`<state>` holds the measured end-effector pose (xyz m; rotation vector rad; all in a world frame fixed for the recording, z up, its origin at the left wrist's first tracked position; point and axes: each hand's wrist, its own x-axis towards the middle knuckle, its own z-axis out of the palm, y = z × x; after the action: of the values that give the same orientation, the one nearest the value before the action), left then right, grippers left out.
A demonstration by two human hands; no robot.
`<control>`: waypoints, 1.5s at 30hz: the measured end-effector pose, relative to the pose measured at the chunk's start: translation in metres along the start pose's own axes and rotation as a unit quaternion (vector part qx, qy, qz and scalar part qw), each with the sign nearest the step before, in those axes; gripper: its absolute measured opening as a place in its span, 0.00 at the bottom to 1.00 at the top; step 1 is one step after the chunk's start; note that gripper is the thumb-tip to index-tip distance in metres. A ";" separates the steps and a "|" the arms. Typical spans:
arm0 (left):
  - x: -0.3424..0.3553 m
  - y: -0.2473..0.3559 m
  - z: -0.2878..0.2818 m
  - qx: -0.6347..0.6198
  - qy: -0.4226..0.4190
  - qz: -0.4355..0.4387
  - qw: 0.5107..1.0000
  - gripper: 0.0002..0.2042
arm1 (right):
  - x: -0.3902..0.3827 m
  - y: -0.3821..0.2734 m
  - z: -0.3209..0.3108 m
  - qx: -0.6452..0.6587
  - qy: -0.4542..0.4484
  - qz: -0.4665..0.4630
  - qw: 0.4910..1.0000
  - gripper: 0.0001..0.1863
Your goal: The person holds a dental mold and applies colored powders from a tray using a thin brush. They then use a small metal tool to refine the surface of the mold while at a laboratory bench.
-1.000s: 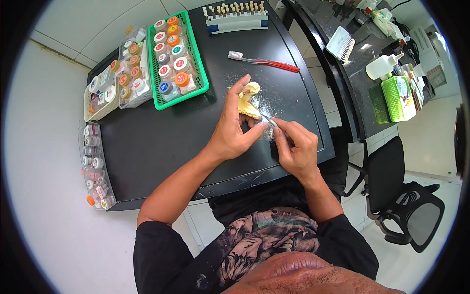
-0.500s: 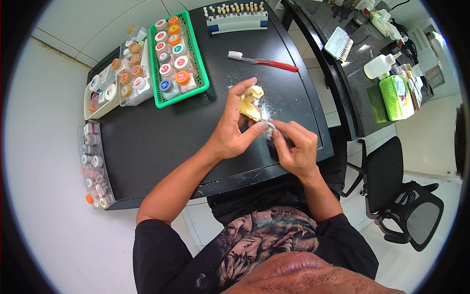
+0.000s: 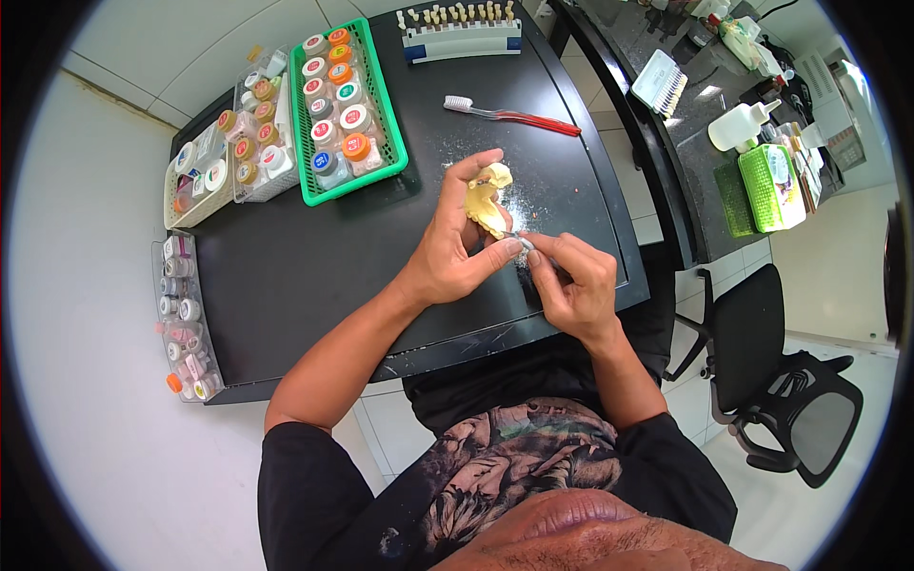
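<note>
A yellow dental cast (image 3: 482, 206), horseshoe-shaped, rests in my left hand (image 3: 446, 249), with the fingers wrapped around its far side and the thumb reaching toward its near end. My right hand (image 3: 579, 285) pinches a slim grey hand tool (image 3: 525, 244) whose tip meets the near end of the cast, right by my left thumb. Most of the tool is hidden by my fingers, so its exact kind is unclear. White powder (image 3: 519, 206) lies scattered on the black table under and beside the cast.
A red-handled toothbrush (image 3: 519, 117) lies beyond my hands, with a tooth shade guide (image 3: 461, 45) behind it. Jars fill a green basket (image 3: 400, 162) and other trays at left. A dark side counter (image 3: 700, 171) holds a white bottle (image 3: 735, 128); an office chair (image 3: 747, 328) stands below.
The cast has tilted very slightly in my left hand, showing a little more of its inner face. Both hands keep nearly the same place and grip.
</note>
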<state>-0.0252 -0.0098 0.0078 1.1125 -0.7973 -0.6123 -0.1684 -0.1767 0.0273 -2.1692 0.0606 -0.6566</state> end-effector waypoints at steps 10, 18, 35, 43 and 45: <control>0.000 0.001 -0.001 -0.026 -0.012 -0.001 1.000 0.48 | 0.001 0.000 -0.002 0.011 -0.011 -0.009 1.000 0.12; -0.004 0.004 -0.003 0.014 -0.030 -0.006 0.999 0.47 | 0.001 -0.003 -0.004 0.006 -0.027 -0.003 1.000 0.13; -0.007 0.000 0.000 0.108 -0.008 0.040 0.993 0.43 | 0.000 -0.002 -0.002 -0.009 -0.021 0.004 1.000 0.13; -0.005 0.000 -0.002 0.163 0.001 0.037 0.986 0.43 | 0.001 -0.002 0.000 -0.037 -0.012 0.005 0.999 0.14; -0.005 -0.001 -0.002 0.144 0.004 0.027 0.989 0.43 | 0.001 -0.003 0.000 -0.039 -0.012 0.004 0.999 0.14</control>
<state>-0.0264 -0.0051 0.0048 1.3510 -0.9270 -0.4559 -0.1683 -0.1754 0.0301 -2.2506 0.0834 -0.6317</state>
